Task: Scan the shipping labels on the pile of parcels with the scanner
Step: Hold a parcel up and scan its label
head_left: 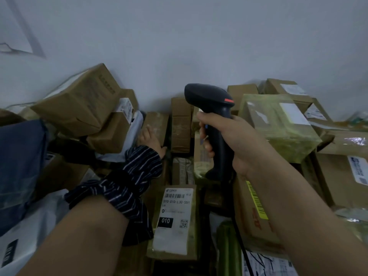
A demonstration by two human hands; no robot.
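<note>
My right hand (225, 140) grips the handle of a black handheld scanner (211, 102), its head raised and pointing left over the pile, its cable hanging down. My left hand (151, 140), coming out of a dark striped sleeve, reaches into the middle of the pile and rests on a brown cardboard parcel (157, 124); its fingers are partly hidden. Below it lies a parcel with a white shipping label (175, 214) showing a barcode and "010". A box at my right forearm carries a yellow barcode strip (256, 200).
Cardboard boxes (79, 104) are stacked at the left against the grey wall. A green-taped box (278, 124) and more labelled boxes (350, 172) stand at the right. A dark blue bag (18, 162) and white plastic mailers (25, 236) lie at the left front.
</note>
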